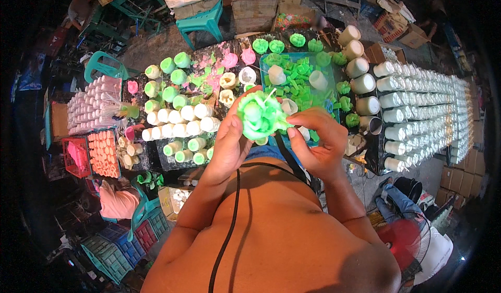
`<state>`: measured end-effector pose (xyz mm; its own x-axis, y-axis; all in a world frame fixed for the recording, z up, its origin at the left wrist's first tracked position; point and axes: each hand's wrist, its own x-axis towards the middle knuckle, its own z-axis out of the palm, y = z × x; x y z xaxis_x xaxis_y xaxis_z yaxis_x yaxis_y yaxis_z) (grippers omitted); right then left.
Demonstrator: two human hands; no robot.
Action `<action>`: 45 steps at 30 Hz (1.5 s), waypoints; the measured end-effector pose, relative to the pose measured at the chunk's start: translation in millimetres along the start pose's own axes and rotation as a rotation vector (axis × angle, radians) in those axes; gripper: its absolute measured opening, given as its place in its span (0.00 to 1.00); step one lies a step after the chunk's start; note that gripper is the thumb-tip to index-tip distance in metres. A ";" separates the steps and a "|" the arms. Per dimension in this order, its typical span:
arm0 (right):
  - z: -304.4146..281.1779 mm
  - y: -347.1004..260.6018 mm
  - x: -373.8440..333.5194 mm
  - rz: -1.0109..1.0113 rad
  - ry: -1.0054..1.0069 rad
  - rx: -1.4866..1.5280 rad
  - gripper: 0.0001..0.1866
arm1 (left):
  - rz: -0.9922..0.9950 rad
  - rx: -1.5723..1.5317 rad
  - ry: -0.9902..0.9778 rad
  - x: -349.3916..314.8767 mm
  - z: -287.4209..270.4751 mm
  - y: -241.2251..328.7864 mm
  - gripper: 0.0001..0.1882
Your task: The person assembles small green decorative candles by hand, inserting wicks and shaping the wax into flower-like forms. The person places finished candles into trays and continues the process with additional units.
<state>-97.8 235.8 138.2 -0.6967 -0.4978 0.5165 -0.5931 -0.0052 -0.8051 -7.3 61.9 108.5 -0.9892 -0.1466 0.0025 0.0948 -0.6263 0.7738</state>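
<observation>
A bright green, lobed wax candle (260,116) with a short wick is held up in front of my chest, over the near edge of the table. My left hand (229,144) is closed around its left side and underside. The fingers of my right hand (321,139) pinch a small nub at its right edge. Just beyond lies a blue tray (301,54) with green wax scraps (296,74) and white cups (318,80). More green candles (297,40) are along the tray's far and right sides.
White cylindrical moulds (180,115) and green-filled ones (170,94) stand to the left. Rows of white candles (417,100) fill the right-hand table. A green chair (201,24) is beyond the table; a red fan (399,238) stands at lower right. A black cord (225,241) hangs down my front.
</observation>
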 end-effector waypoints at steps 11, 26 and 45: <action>-8.4 -4.4 9.4 -0.236 -0.127 -0.304 0.16 | -0.038 0.094 0.087 -5.8 -5.1 -2.5 0.37; 3.4 -6.0 12.0 -0.193 0.086 -0.336 0.14 | -0.025 0.096 0.081 -7.6 1.6 -1.0 0.35; 9.5 -3.9 16.3 -0.143 0.164 -0.229 0.12 | 0.031 0.107 0.054 -6.7 -6.7 -12.9 0.42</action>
<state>-103.0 219.4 147.0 -0.6445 -0.3596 0.6748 -0.7522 0.1395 -0.6440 -1.1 65.8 94.2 -0.9783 -0.2069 -0.0044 0.1095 -0.5357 0.8373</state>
